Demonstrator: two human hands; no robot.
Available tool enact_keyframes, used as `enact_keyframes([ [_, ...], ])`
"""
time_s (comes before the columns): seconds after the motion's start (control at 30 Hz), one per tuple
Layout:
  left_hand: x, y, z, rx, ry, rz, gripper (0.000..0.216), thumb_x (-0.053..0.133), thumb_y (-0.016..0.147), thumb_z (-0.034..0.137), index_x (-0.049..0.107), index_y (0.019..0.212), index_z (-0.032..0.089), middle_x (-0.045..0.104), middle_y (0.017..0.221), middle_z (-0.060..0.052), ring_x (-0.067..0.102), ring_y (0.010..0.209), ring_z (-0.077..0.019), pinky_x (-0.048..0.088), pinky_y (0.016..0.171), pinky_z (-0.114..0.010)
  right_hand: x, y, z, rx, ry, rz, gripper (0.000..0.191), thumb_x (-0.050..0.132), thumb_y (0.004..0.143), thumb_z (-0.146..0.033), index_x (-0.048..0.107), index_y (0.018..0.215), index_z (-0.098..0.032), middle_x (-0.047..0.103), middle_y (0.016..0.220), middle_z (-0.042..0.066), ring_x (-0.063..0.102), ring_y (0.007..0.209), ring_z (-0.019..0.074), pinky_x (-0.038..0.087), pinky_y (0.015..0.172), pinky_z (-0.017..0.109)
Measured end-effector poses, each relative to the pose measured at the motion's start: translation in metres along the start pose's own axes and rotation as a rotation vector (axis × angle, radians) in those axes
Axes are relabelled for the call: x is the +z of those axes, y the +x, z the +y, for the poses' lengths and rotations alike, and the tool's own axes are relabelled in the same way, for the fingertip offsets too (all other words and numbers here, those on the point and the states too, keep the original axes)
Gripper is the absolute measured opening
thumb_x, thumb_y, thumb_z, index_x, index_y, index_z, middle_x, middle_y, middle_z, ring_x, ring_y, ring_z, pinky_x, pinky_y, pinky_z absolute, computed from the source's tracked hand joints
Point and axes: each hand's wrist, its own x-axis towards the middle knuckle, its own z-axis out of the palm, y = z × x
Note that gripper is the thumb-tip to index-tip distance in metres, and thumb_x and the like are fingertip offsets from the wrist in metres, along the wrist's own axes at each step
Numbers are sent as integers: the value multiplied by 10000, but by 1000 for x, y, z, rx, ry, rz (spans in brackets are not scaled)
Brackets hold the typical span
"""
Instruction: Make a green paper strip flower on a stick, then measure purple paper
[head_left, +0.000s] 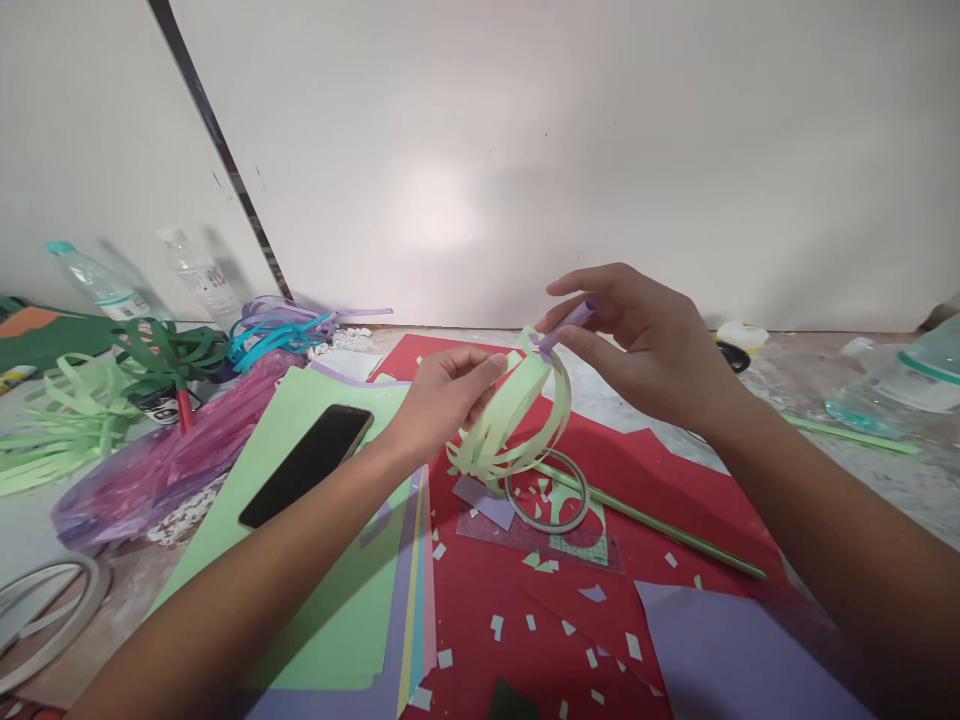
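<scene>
Our left hand (pixel 450 390) pinches one pale-green paper fringe (pixel 506 425) above the far half of the red sheet (pixel 540 670); our right hand (pixel 652 345) pinches one purple roll (pixel 579 316) at the fringe's top. Below, we count one tape ring (pixel 551 527) and one green stick (pixel 675 532), red showing between stick and purple sheet (pixel 735 650) by the right edge.

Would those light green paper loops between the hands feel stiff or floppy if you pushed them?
The light green paper loops would probably give easily, being narrow strips that bow outward with gaps between. They're likely light for their size, with mostly open space inside. Such thin strips might crease under a hard push.
</scene>
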Motion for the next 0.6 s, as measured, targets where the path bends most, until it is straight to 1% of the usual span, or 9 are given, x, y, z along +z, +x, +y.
enact_keyframes([
  [0.1, -3, 0, 0, 1, 64, -21, 352, 619, 822, 479, 532, 677, 171, 433, 582, 42, 413, 501, -66, 353, 478, -202, -1, -1, -1, -18, 2, -59, 274, 582, 848, -177, 589, 1112, -249, 694, 906, 16, 653, 780, 170, 514, 659, 320],
  [0.2, -3, -1, 2, -10, 96, -46, 343, 602, 836, 474, 528, 684, 175, 364, 567, 50, 370, 495, -67, 303, 461, -207, 1, -4, -1, -47, -15, -75, 262, 575, 849, -156, 592, 1099, -234, 696, 912, 25, 651, 806, 174, 521, 703, 337],
  [0.37, 0, -3, 7, -25, 109, -55, 312, 592, 844, 457, 537, 699, 186, 335, 572, 51, 325, 485, -71, 253, 445, -224, 5, -6, -1, -97, -43, -46, 228, 585, 849, -166, 604, 1069, -221, 707, 896, 27, 654, 844, 184, 528, 765, 361],
  [0.6, -1, -4, 8, -6, 83, -75, 332, 576, 853, 446, 497, 662, 186, 299, 572, 52, 263, 484, -72, 207, 451, -243, 7, -6, -2, -155, -150, -49, 215, 586, 854, -169, 608, 1066, -202, 721, 900, 23, 654, 811, 163, 526, 745, 329],
])
